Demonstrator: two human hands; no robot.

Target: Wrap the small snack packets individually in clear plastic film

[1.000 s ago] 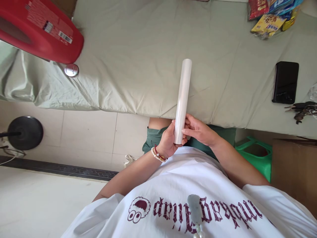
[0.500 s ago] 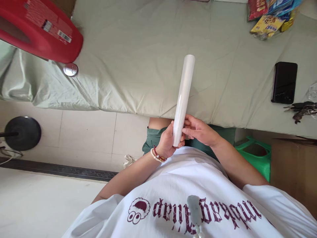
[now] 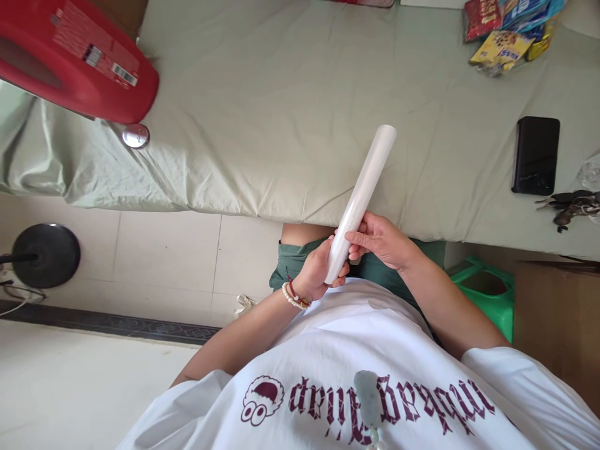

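A long white roll of clear film [image 3: 365, 187] slants up and to the right over the edge of the cloth-covered table [image 3: 262, 112]. My left hand [image 3: 319, 269], with bead bracelets at the wrist, is closed round the roll's lower end. My right hand [image 3: 382, 240] grips the roll just above it, fingers wrapped on its side. Both hands sit close to my chest, above my lap.
A red jug [image 3: 79, 59] with a metal cap lies at the table's left. A black phone [image 3: 535, 155], keys [image 3: 569, 209] and snack packets [image 3: 509, 31] sit at the right. A green stool [image 3: 482, 294], a cardboard box [image 3: 557, 325] and a black round stand base [image 3: 47, 255] are on the floor.
The roll's far end has swung to the right and now leans at a stronger slant. Both hands keep their hold near its lower end.
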